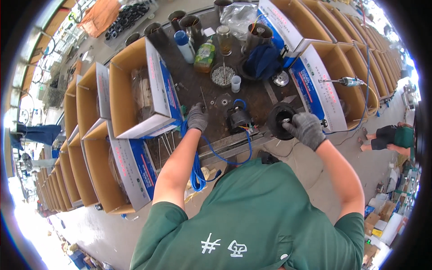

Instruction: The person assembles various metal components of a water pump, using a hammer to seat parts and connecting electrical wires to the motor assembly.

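My right hand [308, 129], in a grey glove, has its fingers curled at the rim and inside of a black round cup-shaped part [275, 126] at the bench's front right. Something small and shiny shows by those fingertips. My left hand [197, 119], gloved too, is closed over the bench beside a carton; what lies in its fingers, if anything, is hidden. Between both hands stands a black motor-like unit [238, 119] with a blue cable [250, 148] attached. More blue cable hangs in a coil [196, 173] below my left wrist.
Open cartons [128, 96] line the left side, others [321, 85] the right. On the bench stand a bowl of small metal pieces [217, 77], a white cup [236, 83], a bottle [204, 56], a flask [184, 46] and a dark blue cloth [262, 63]. A power screwdriver [351, 81] hangs at right.
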The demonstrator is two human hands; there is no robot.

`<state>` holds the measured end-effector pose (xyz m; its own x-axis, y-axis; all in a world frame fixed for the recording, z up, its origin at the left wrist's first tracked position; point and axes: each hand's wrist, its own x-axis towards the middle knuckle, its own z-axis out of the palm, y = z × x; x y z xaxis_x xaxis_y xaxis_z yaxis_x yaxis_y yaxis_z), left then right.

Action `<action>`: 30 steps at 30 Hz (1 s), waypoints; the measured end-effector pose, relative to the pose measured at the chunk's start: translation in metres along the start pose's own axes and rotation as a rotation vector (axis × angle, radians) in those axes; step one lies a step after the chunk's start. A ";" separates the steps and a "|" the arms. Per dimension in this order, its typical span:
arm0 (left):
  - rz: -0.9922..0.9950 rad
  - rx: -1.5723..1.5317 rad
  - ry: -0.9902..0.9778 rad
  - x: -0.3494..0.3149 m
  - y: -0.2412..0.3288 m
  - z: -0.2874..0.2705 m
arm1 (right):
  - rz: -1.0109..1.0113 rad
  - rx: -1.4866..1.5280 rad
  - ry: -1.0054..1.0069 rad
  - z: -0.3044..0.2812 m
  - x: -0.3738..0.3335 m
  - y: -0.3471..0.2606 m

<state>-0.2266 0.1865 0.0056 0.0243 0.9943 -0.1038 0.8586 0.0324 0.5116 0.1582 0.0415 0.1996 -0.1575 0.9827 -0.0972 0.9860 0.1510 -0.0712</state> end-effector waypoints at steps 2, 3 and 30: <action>0.016 0.127 0.003 0.018 0.005 -0.009 | 0.064 0.189 0.118 -0.003 -0.027 0.004; 0.087 0.179 0.060 0.023 0.005 -0.006 | 0.115 0.253 0.156 0.003 -0.045 0.013; 0.111 0.193 -0.093 0.052 -0.013 0.028 | 0.750 0.632 0.273 0.082 -0.251 0.014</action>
<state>-0.2221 0.2353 -0.0308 0.1635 0.9767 -0.1388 0.9299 -0.1056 0.3524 0.2071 -0.2115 0.1417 0.5855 0.8034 -0.1086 0.6030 -0.5211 -0.6041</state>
